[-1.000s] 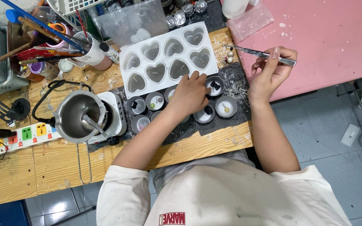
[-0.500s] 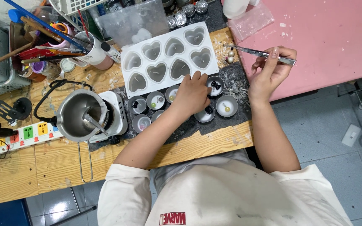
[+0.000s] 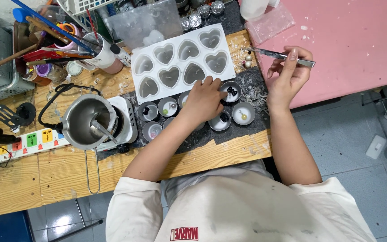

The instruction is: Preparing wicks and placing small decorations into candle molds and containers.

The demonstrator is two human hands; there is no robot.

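A cluttered wooden bench (image 3: 32, 179) meets a pink tabletop (image 3: 350, 40) above grey floor tiles. The left hand (image 3: 202, 101), fingers spread, rests on small round tins (image 3: 243, 113) holding beads, below a white heart mould (image 3: 182, 60) seemingly part-filled. The right hand (image 3: 287, 74) pinches metal tweezers (image 3: 278, 55).

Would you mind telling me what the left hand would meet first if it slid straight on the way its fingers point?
Probably the white heart-shaped silicone mould: the left hand points up-table, fingertips already near its edge, though depth is unclear.
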